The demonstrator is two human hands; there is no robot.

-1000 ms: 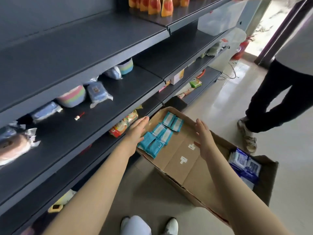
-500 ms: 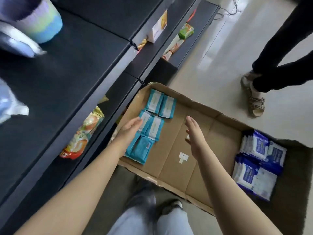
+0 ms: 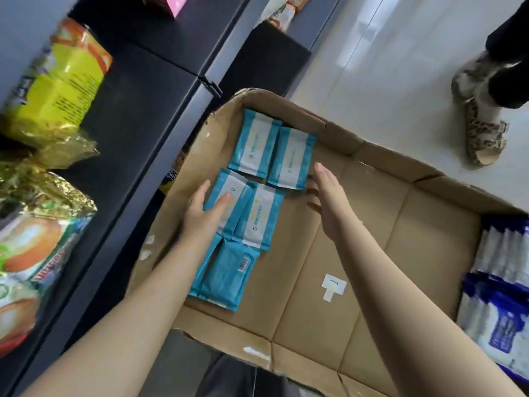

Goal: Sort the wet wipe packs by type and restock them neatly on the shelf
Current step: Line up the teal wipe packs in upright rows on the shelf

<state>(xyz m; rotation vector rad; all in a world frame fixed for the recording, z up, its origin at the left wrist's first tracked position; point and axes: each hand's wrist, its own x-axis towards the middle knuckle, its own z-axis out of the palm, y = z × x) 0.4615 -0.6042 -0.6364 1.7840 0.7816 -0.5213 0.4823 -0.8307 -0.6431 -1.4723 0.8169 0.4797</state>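
Observation:
Several teal wet wipe packs (image 3: 257,213) lie flat in the left end of an open cardboard box (image 3: 337,267) on the floor. My left hand (image 3: 207,212) rests with straight fingers on the middle-left teal pack. My right hand (image 3: 326,193) hovers open just right of the teal packs, fingers straight, holding nothing. A stack of dark blue and white wipe packs (image 3: 501,305) fills the box's right end.
The dark shelf unit (image 3: 148,118) runs along the left with snack bags (image 3: 54,90) on it. Another person's sandalled foot (image 3: 481,130) stands on the pale floor beyond the box.
The camera has dropped closer to the box. Both hands have moved forward; my left hand now lies on a teal pack and my right hand is nearer the packs.

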